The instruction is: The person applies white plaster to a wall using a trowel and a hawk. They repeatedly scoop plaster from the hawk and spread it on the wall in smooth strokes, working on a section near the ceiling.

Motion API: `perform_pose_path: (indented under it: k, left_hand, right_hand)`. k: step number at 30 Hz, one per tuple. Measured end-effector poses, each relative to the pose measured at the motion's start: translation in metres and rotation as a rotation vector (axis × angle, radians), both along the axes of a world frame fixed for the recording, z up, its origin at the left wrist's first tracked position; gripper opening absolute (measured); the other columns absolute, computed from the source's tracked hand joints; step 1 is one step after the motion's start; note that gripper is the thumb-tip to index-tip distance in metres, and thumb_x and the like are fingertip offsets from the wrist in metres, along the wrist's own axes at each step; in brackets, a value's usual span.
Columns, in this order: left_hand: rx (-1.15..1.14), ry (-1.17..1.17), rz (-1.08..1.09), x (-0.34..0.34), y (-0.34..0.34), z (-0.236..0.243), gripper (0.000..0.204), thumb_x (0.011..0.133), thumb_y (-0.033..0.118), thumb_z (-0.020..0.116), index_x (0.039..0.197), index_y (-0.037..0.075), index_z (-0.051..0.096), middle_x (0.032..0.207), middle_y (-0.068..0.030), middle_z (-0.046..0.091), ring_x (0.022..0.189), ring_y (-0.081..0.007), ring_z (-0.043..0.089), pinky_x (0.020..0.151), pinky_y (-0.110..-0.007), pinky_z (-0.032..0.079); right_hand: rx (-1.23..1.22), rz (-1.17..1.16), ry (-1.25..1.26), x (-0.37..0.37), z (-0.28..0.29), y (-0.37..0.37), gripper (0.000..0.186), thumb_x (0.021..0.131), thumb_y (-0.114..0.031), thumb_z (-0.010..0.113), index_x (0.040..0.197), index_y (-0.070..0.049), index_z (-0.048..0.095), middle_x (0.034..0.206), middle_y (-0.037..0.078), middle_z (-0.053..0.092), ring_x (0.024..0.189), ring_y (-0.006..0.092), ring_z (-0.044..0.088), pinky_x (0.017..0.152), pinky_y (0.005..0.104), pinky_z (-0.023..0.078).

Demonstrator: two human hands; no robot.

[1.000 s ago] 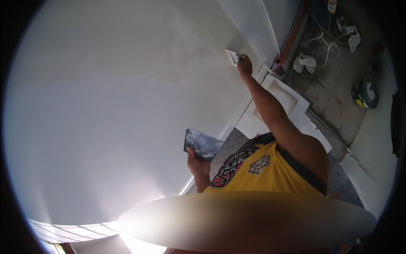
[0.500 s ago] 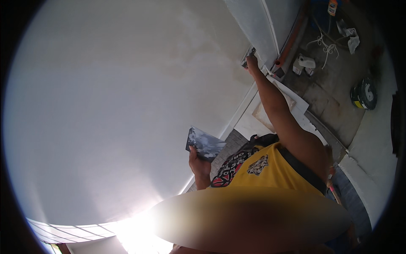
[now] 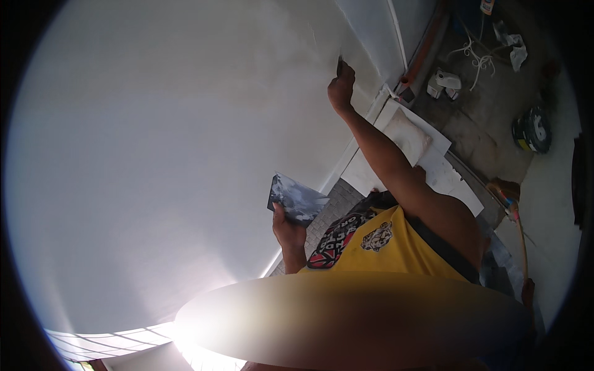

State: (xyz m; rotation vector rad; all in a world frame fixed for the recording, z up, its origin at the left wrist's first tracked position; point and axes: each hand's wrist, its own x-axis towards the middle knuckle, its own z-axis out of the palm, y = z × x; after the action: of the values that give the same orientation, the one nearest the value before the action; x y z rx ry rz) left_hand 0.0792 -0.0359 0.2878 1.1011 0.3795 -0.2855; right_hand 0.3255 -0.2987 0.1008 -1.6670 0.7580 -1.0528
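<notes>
My left hand (image 3: 289, 236) grips a dark rectangular board (image 3: 300, 201) at its edge, the thumb lying on top. Wet-looking white-grey putty is smeared across the board's face. With the arm stretched far up and forward, my right hand (image 3: 342, 89) is closed around a putty knife (image 3: 340, 64). The knife appears nearly edge-on, so its blade shows only as a thin dark strip against the large pale wall (image 3: 185, 136). Whether the blade touches the wall I cannot tell. Blotchy lighter patches mark the wall around the knife.
White sheets (image 3: 445, 173) lie along the wall's foot. On the floor to the right stand a dark bucket (image 3: 532, 131), white containers (image 3: 444, 83) and a white scrolled metal stand (image 3: 476, 60). At the lower right, another person's hand (image 3: 528, 292) holds a broom (image 3: 518, 226).
My right hand has swung left with the putty knife, away from the wall's corner edge, and the knife has turned edge-on. The board has shifted slightly up. The broom has come into sight at right.
</notes>
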Motion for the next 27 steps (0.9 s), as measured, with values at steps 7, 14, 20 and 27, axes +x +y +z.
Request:
perform_pose_path:
  k: [7,14,20,27]
  left_hand:
    - [-0.007,-0.024,-0.009,0.002,0.007,-0.010,0.050,0.112,0.039,0.041,0.148,0.004,0.045,0.145,-0.0130,0.054,0.134,-0.0333,0.053,0.113,-0.055,0.042]
    - [-0.006,0.054,0.060,0.002,0.012,-0.012,0.054,0.112,0.042,0.041,0.149,0.001,0.044,0.147,-0.0164,0.052,0.136,-0.0367,0.049,0.117,-0.056,0.037]
    - [-0.003,0.086,0.026,0.006,0.019,-0.016,0.049,0.112,0.039,0.040,0.147,0.005,0.046,0.146,-0.0135,0.054,0.135,-0.0332,0.053,0.115,-0.054,0.042]
    - [0.024,0.082,-0.023,0.009,0.017,-0.006,0.049,0.113,0.039,0.039,0.147,0.004,0.046,0.145,-0.0133,0.055,0.134,-0.0339,0.054,0.115,-0.054,0.042]
  right_hand:
    - [0.183,0.193,0.168,-0.018,-0.044,0.007,0.045,0.091,-0.005,0.055,0.136,-0.010,0.060,0.128,0.016,0.065,0.118,0.0377,0.064,0.099,0.0514,0.052]
    - [-0.030,-0.048,-0.011,0.063,-0.088,-0.136,0.049,0.092,0.002,0.046,0.138,-0.002,0.061,0.131,0.022,0.066,0.123,0.0396,0.062,0.107,0.0464,0.048]
    - [-0.166,0.008,-0.023,0.045,-0.072,-0.040,0.065,0.081,0.009,0.059,0.145,0.001,0.051,0.140,0.023,0.060,0.130,0.0403,0.056,0.110,0.0482,0.045]
    - [0.313,0.230,0.080,-0.020,-0.066,-0.030,0.045,0.099,0.000,0.043,0.143,0.002,0.056,0.139,0.021,0.062,0.133,0.0350,0.058,0.113,0.0430,0.044]
